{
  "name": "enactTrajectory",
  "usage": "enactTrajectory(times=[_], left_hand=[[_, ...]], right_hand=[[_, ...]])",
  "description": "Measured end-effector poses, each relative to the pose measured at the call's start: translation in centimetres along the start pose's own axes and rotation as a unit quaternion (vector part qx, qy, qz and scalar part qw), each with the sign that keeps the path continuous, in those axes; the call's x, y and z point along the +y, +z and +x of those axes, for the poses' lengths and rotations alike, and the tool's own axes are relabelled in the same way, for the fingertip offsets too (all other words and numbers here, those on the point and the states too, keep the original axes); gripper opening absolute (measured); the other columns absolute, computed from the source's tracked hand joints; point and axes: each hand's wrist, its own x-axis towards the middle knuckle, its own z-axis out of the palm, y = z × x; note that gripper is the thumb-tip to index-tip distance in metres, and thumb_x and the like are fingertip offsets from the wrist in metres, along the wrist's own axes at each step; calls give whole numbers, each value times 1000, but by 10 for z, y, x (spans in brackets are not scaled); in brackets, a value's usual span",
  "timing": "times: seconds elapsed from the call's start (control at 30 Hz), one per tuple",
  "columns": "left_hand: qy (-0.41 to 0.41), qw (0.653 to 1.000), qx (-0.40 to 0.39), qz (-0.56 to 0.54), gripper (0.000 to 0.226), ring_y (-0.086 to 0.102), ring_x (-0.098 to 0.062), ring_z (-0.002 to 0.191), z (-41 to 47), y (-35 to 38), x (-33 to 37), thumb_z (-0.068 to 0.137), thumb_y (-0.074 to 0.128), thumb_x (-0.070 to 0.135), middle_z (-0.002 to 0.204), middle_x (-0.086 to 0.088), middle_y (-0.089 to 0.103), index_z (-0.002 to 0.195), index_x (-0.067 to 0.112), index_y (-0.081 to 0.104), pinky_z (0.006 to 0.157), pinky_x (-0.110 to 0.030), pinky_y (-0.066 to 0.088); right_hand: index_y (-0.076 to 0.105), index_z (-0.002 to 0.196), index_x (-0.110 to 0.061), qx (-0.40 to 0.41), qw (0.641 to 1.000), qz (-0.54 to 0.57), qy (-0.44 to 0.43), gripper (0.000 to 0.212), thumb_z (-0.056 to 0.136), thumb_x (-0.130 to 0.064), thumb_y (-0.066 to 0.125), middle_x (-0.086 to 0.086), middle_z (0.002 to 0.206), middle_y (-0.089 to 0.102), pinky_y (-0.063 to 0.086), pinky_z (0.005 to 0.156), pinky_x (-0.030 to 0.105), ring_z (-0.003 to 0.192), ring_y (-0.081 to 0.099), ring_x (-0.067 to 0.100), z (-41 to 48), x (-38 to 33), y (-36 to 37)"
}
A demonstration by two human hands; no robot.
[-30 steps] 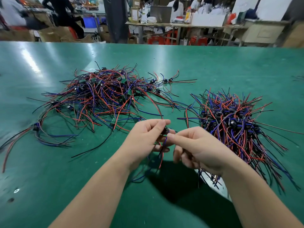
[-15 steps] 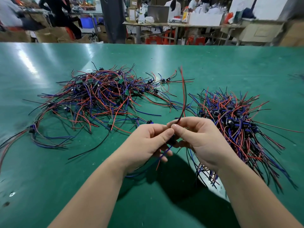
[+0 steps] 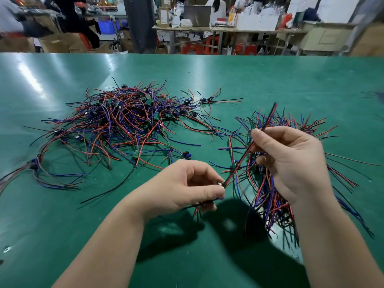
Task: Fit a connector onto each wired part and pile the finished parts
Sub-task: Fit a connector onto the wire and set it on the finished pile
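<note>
My left hand (image 3: 187, 188) pinches a small wired part (image 3: 219, 183) between thumb and fingers; blue and black wires trail out below the hand. A red and black wire pair (image 3: 246, 154) runs taut from that part up to my right hand (image 3: 291, 161), which pinches it between thumb and forefinger, its free end sticking up past the fingers. A loose tangle of wired parts (image 3: 124, 123) lies at the left. A denser pile of wired parts (image 3: 276, 196) lies under and behind my right hand.
The green table (image 3: 207, 75) stretches far back and to both sides. A pale patch (image 3: 284, 242) shows on the surface near the right pile. Beyond the far edge stand other workbenches, boxes and people.
My hands have pulled apart: the right hand slid up and right along the red and black pair, stretching it straight, while the left hand stayed low holding the part.
</note>
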Motion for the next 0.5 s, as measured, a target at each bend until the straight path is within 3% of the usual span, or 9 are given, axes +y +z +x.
enactTrajectory(times=[0.1, 0.2, 0.3, 0.4, 0.5], left_hand=[[-22, 997, -54, 44, 12, 64, -20, 62, -2, 0, 1, 75, 71, 22, 86, -20, 70, 84, 17, 65, 62, -27, 52], [-37, 995, -84, 39, 9, 66, -15, 62, -5, -3, 2, 82, 70, 15, 83, -8, 72, 88, 16, 64, 62, -24, 54], [-42, 993, -95, 53, 23, 65, -15, 64, -9, -5, 1, 87, 64, 19, 82, 1, 68, 109, 22, 64, 62, -24, 53], [-30, 988, -131, 71, 30, 60, -15, 72, -12, -6, -1, 92, 53, 20, 87, 1, 64, 121, 26, 60, 67, -23, 49], [42, 991, -128, 3, 20, 63, -16, 83, -11, -5, 2, 92, 56, 16, 94, -1, 70, 108, 24, 65, 81, -24, 51]], right_hand=[[72, 55, -23, 37, 999, 27, 17, 9, 59, -16, 75, -5, 55, 65, 43, 40, 16, 48, 60, 6, 4, -6, -6], [70, 55, -21, 64, 997, 40, 31, 9, 60, -16, 76, -6, 56, 65, 42, 39, 15, 47, 61, 8, 6, -9, -9], [66, 57, -18, 62, 997, 38, 34, 19, 72, -11, 75, -4, 54, 62, 39, 36, 14, 42, 58, 8, 4, -7, -8], [64, 59, -17, 67, 996, 53, 38, 31, 90, -16, 63, -1, 50, 58, 39, 35, 15, 40, 56, 12, 3, -5, -6], [63, 81, -11, 52, 990, 92, 90, 34, 101, -29, 41, 5, 54, 61, 42, 38, 16, 46, 62, 17, 9, -5, -7]])
